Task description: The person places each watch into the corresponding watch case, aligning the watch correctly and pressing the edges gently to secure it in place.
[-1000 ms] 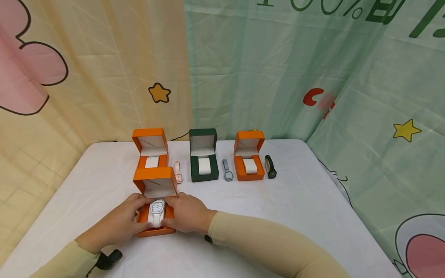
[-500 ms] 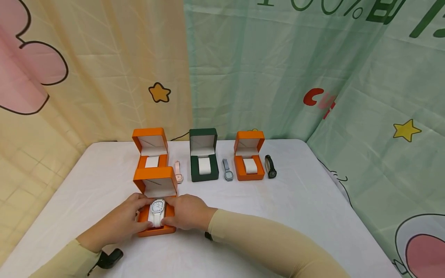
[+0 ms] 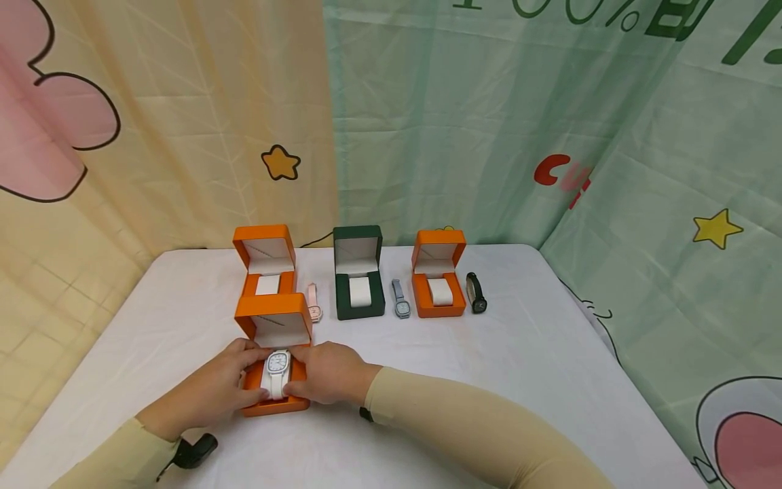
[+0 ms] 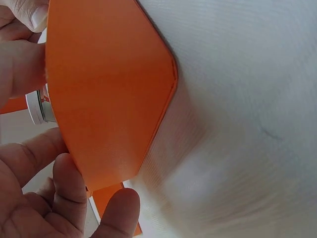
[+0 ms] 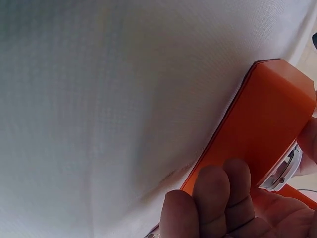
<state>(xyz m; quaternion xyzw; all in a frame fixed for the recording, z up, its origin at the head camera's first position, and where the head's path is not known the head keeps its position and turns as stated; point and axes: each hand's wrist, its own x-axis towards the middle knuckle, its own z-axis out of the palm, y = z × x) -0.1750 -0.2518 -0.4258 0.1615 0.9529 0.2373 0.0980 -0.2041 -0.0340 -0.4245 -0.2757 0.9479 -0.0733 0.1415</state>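
Observation:
A white-strapped watch [image 3: 277, 370] lies on the white cushion of the nearest orange watch box [image 3: 276, 409], whose lid stands raised behind it. From the left, the thumb and forefinger of my left hand [image 3: 222, 380] pinch the watch and cushion at its edge. My right hand [image 3: 332, 373] does the same from the opposite side. In the left wrist view the watch [image 4: 35, 106] is mostly hidden by the box wall [image 4: 109, 94]. Seen by the right wrist, its case [image 5: 287, 168] shows above the box rim, while the other fingers [image 5: 212, 198] curl loosely beside the wall.
Behind stand two orange boxes [image 3: 249, 285] [image 3: 441, 311] and a green box [image 3: 359, 314], lids raised, with bare white cushions. A pink watch [image 3: 313, 305], a blue-grey watch [image 3: 400, 302] and a black watch [image 3: 475, 295] lie beside them on the white tablecloth [image 3: 519, 360].
Hardly anything differs. My right hand and forearm have shifted very slightly; the watch and box look the same.

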